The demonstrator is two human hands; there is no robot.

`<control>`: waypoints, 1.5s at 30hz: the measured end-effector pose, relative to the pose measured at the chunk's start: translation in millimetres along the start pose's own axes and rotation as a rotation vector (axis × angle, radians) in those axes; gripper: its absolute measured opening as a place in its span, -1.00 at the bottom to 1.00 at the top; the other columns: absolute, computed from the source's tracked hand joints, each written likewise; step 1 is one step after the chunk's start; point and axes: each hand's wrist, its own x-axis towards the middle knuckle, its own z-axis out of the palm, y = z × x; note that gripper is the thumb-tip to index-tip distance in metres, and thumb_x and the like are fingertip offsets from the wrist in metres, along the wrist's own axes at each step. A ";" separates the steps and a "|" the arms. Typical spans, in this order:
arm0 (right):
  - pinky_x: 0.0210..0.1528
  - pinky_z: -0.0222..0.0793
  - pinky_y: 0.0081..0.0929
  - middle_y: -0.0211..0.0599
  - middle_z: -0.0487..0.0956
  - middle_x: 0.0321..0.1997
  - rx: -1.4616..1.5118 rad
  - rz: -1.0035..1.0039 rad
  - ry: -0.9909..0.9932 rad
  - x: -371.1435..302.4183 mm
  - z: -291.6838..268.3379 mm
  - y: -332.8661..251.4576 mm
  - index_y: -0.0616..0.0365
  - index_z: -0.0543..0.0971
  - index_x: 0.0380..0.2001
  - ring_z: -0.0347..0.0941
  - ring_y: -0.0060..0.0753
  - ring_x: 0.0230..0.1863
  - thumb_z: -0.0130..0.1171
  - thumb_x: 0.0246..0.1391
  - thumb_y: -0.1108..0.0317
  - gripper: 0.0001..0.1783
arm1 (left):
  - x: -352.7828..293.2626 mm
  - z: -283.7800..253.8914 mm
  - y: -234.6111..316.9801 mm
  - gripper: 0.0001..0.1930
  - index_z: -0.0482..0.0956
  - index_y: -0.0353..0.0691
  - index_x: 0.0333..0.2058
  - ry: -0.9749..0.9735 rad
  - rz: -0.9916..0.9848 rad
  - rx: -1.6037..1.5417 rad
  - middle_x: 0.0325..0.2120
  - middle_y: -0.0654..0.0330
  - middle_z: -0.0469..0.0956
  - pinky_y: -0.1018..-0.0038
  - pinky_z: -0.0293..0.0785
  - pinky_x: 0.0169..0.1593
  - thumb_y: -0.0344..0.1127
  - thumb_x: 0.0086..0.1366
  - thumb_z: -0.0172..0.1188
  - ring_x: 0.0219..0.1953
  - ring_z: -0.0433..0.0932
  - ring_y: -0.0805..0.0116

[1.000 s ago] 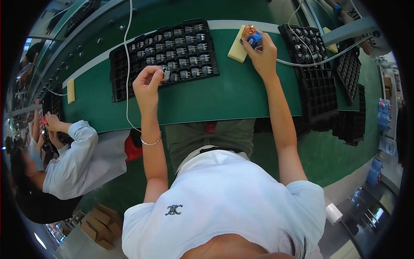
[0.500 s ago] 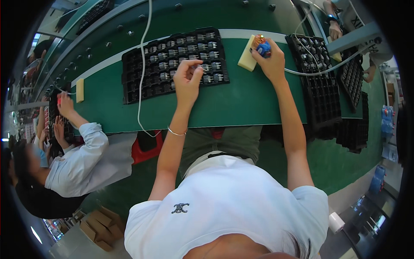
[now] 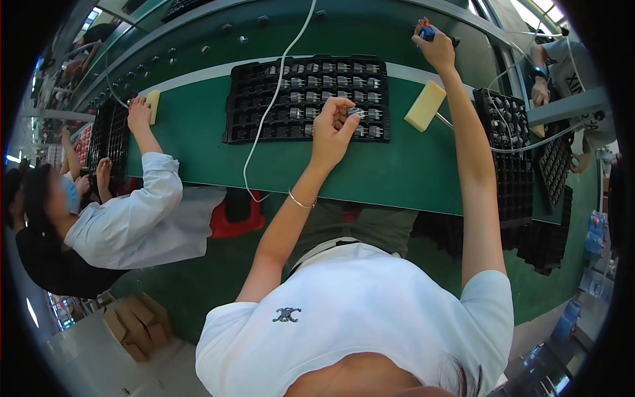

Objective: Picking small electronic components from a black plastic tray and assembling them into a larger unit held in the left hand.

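My left hand (image 3: 334, 129) is closed, with a small silvery metal part (image 3: 354, 112) pinched at its fingertips. It is over the near right part of a black compartment tray (image 3: 264, 132), where rows of similar metal parts stand on the right and several pockets lie bare on the left. My right arm stretches far forward, and my right hand (image 3: 438, 53) is closed round a small blue object with an orange top (image 3: 426, 32). The hand hides most of that object, so its kind is unclear. A cream foam block (image 3: 425, 106) lies on the green table between tray and right forearm.
A white cable (image 3: 268, 109) hangs across the tray. Past the table's pale edge runs a green conveyor (image 3: 278, 36) with scattered small parts. More black trays (image 3: 506, 172) stand at the right. Co-workers sit left and right; one hand (image 3: 139, 114) is near another foam block (image 3: 153, 106).
My right hand has moved forward, from beside the foam block to over the conveyor, with the blue and orange object. My left hand still pinches a part over the tray. The whole view has shifted.
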 end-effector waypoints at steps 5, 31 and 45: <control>-0.12 0.52 -0.20 -0.02 0.66 -0.21 -0.150 0.027 -0.082 7.2 14.4 14.8 0.10 0.62 -0.06 0.61 -0.01 -0.19 0.25 -0.11 -0.21 -0.32 | 1.0 -3.0 5.1 -0.77 0.43 -0.28 -0.16 -0.087 -0.020 0.045 -0.36 0.33 0.46 0.74 0.34 -0.35 -0.55 0.20 0.18 -0.40 0.41 0.68; -0.55 0.41 -0.75 -0.38 0.53 -0.20 1.474 0.537 -0.663 -220.2 -112.2 -147.3 0.22 0.38 0.04 0.50 -0.70 -0.39 0.22 0.12 0.16 -0.49 | -43.1 0.4 52.5 -0.73 0.55 -0.29 -0.32 -0.199 -0.017 0.097 -0.53 0.26 0.64 0.70 0.28 -0.48 -0.39 0.04 0.44 -0.55 0.44 0.69; -0.25 0.43 -0.66 -0.32 0.57 -0.24 0.736 0.263 0.027 -166.9 -113.1 -44.3 0.28 0.48 -0.07 0.50 -0.59 -0.27 0.30 0.04 0.33 -0.59 | 85.0 -121.5 22.5 -0.69 0.56 -0.22 -0.30 0.230 0.153 1.193 -0.49 0.15 0.56 0.27 0.48 -0.30 -0.11 0.13 0.31 -0.41 0.55 0.15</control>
